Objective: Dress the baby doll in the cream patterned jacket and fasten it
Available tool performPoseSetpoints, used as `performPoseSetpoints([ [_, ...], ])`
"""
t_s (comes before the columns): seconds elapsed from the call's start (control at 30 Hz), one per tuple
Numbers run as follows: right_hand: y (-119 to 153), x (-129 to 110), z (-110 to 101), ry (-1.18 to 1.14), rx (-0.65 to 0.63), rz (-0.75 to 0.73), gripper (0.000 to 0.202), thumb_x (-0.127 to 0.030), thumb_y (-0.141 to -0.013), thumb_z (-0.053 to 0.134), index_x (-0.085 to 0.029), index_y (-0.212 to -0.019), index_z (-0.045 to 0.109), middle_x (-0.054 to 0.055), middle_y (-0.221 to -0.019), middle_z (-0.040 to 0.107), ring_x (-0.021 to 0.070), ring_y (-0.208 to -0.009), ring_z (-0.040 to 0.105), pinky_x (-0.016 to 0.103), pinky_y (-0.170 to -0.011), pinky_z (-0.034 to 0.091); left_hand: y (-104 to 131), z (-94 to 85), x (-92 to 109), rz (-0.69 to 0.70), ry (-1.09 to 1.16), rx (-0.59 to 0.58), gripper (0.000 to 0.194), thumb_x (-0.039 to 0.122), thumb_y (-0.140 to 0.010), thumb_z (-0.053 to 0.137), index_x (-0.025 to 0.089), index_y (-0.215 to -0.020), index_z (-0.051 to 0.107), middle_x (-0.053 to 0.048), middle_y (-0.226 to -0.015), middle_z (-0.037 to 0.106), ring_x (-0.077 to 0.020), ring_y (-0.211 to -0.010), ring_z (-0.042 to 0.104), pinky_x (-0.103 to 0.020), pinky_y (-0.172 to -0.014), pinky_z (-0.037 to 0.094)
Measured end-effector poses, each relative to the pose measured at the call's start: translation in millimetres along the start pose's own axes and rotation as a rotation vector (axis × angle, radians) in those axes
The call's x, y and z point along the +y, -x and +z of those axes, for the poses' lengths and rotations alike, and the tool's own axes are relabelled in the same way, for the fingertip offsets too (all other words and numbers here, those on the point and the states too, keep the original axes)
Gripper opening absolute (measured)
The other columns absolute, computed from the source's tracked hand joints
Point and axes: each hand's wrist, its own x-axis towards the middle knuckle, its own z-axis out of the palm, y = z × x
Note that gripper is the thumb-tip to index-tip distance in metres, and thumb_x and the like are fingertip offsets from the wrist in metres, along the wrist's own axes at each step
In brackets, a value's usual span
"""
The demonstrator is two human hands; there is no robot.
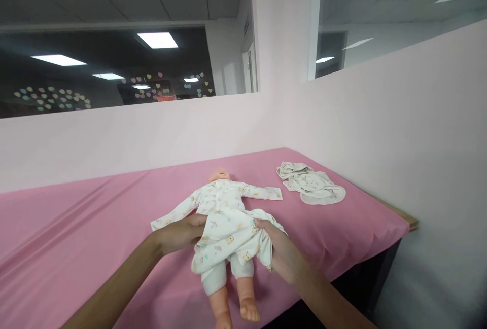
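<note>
A baby doll (249, 308) lies on its back, its feet toward me. It wears white shorts-like leggings (215, 278) and a white long-sleeved baby top (224, 230) printed with small bears. The sleeves spread out to both sides. At the top's left edge is my left hand (177, 236), its fingertips partly hidden at the cloth. My right hand (283, 253) grips the bunched right side of the top, thumb above and the other fingers underneath. The front of the top lies loose and wrinkled over the doll's belly and thighs.
A pink cloth (114, 207) covers the table, with creases at the left. Folded white printed baby clothes (314, 184) lie at the right, near the wall. The table's right edge shows a wooden board (399, 214). White walls (399, 126) with windows stand behind and to the right.
</note>
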Motion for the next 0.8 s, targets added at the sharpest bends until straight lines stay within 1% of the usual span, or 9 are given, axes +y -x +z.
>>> performPoseSetpoints([
  [0.07, -1.5, 7.1, 7.0, -0.070, -0.042, 0.035, 0.030, -0.036, -0.083, 0.067, -0.015, -0.104, 0.069, 0.007, -0.096, 0.074, 0.0241, -0.098, 0.067, 0.032, -0.085, 0.049, 9.8, 1.5, 3.7, -0.014, 0.135, -0.024, 0.027, 0.043, -0.084, 0.059, 0.018, -0.086, 0.068, -0.003, -0.077, 0.063, -0.0182, -0.078, 0.057, -0.031, -0.076, 0.047],
  [0.13, -4.9, 16.9, 17.7, -0.126, -0.057, 0.100, 0.032, -0.038, -0.083, 0.067, -0.014, -0.103, 0.068, 0.008, -0.093, 0.074, 0.0241, -0.096, 0.067, 0.032, -0.082, 0.050, 17.5, 7.8, 5.0, -0.016, 0.189, 0.065, 0.027, 0.042, -0.089, 0.054, 0.018, -0.087, 0.065, -0.003, -0.079, 0.059, -0.0162, -0.076, 0.054, -0.029, -0.075, 0.046],
  [0.23, -12.3, 32.4, 38.0, -0.176, -0.033, 0.148, 0.034, -0.037, -0.079, 0.071, -0.012, -0.102, 0.068, 0.008, -0.085, 0.073, 0.0236, -0.089, 0.068, 0.030, -0.077, 0.050, 23.2, 20.1, 6.5, 0.023, 0.048, 0.193, 0.026, 0.044, -0.089, 0.054, 0.019, -0.085, 0.063, -0.002, -0.084, 0.055, -0.0151, -0.076, 0.050, -0.027, -0.070, 0.044],
  [0.37, -19.1, 46.7, 59.6, -0.300, 0.049, 0.113, 0.028, -0.029, -0.074, 0.073, -0.013, -0.096, 0.067, 0.006, -0.075, 0.070, 0.0214, -0.076, 0.067, 0.028, -0.068, 0.049, 23.1, 26.9, 13.7, 0.114, -0.232, 0.203, 0.028, 0.048, -0.089, 0.054, 0.023, -0.087, 0.067, -0.003, -0.096, 0.055, -0.0181, -0.089, 0.051, -0.027, -0.075, 0.044],
  [0.5, -19.0, 57.3, 69.7, -0.427, 0.166, 0.104, 0.025, -0.031, -0.070, 0.077, -0.018, -0.086, 0.064, 0.000, -0.065, 0.064, 0.0165, -0.060, 0.060, 0.027, -0.059, 0.045, 10.9, 16.5, 15.7, 0.136, -0.255, 0.096, 0.033, 0.051, -0.091, 0.050, 0.024, -0.089, 0.068, -0.003, -0.094, 0.057, -0.0171, -0.082, 0.055, -0.028, -0.070, 0.046],
  [0.57, -17.6, 64.3, 73.0, -0.480, 0.207, 0.086, 0.022, -0.029, -0.067, 0.077, -0.019, -0.073, 0.058, -0.001, -0.061, 0.061, 0.0141, -0.056, 0.057, 0.025, -0.055, 0.042, -2.5, 10.2, 13.3, 0.151, -0.251, 0.133, 0.033, 0.050, -0.092, 0.047, 0.024, -0.095, 0.067, -0.004, -0.097, 0.061, -0.0178, -0.082, 0.058, -0.029, -0.072, 0.048],
  [0.63, -15.2, 72.4, 75.8, -0.495, 0.251, 0.082, 0.024, -0.027, -0.065, 0.077, -0.020, -0.067, 0.053, 0.000, -0.060, 0.060, 0.0140, -0.055, 0.056, 0.025, -0.052, 0.040, -19.8, 7.7, 12.0, 0.197, -0.323, 0.192, 0.032, 0.046, -0.094, 0.045, 0.025, -0.106, 0.066, -0.005, -0.106, 0.064, -0.0204, -0.092, 0.060, -0.031, -0.079, 0.049],
  [0.7, -11.2, 80.3, 77.1, -0.477, 0.286, 0.084, 0.023, -0.029, -0.065, 0.077, -0.020, -0.072, 0.057, 0.002, -0.065, 0.064, 0.0166, -0.059, 0.060, 0.026, -0.051, 0.040, -37.9, 10.2, 14.0, 0.278, -0.457, 0.084, 0.031, 0.038, -0.093, 0.046, 0.026, -0.113, 0.066, -0.006, -0.118, 0.063, -0.0224, -0.104, 0.059, -0.033, -0.086, 0.049],
  [0.8, -3.1, 90.0, 74.6, -0.442, 0.295, 0.076, 0.031, -0.035, -0.064, 0.079, -0.020, -0.084, 0.060, 0.005, -0.075, 0.069, 0.0215, -0.069, 0.066, 0.029, -0.053, 0.044, -60.3, 19.5, 21.8, 0.405, -0.678, -0.322, 0.032, 0.018, -0.087, 0.047, 0.027, -0.109, 0.070, -0.005, -0.127, 0.063, -0.0252, -0.118, 0.055, -0.037, -0.097, 0.045],
])
